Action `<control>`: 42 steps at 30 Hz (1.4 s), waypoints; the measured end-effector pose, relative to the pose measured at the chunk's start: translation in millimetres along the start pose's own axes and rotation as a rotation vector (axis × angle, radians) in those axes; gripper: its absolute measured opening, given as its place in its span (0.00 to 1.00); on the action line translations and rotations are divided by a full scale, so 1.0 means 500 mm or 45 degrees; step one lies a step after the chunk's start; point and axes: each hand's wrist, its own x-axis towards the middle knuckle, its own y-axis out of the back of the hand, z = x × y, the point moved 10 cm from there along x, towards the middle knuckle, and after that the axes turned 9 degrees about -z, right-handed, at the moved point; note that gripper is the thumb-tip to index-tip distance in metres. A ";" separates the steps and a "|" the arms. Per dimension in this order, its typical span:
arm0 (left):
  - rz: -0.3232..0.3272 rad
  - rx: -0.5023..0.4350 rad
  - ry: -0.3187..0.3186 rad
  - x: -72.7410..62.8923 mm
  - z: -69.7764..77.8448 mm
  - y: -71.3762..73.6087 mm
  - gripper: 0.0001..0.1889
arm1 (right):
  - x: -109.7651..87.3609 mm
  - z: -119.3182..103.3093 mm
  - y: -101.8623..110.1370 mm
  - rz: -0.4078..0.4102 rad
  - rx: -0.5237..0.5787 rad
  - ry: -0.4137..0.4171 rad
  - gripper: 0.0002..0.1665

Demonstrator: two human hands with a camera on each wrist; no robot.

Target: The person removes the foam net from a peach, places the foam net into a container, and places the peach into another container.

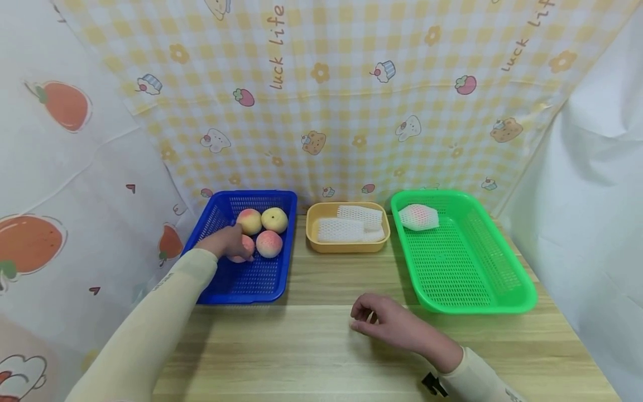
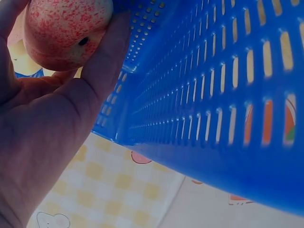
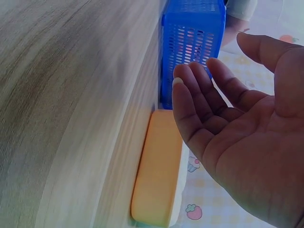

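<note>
In the head view my left hand [image 1: 227, 242] reaches into the blue basket [image 1: 288, 273] and grips a pinkish-red peach [image 1: 248, 244]. The left wrist view shows the same peach [image 2: 66, 33] between thumb and fingers, its dark stem dimple facing the camera. Beside it lie a yellow-pink peach [image 1: 249, 221], a pale yellow peach [image 1: 274, 220] and another pink peach [image 1: 269, 244]. My right hand [image 1: 389, 324] hovers over the wooden table, fingers loosely curled; its palm [image 3: 266, 137] holds nothing in the right wrist view.
Between the baskets stands a small yellow tray [image 1: 346, 247] with several white foam net sleeves [image 1: 340, 230]. At right, a green basket [image 1: 419, 290] contains one peach in a foam net [image 1: 419, 217]. A patterned cloth [image 1: 346, 111] hangs behind. A small black object [image 1: 434, 385] sits by my right wrist.
</note>
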 end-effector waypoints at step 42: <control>0.403 0.061 -0.156 -0.054 0.043 0.086 0.22 | -0.002 0.016 -0.013 -0.028 -0.024 -0.023 0.11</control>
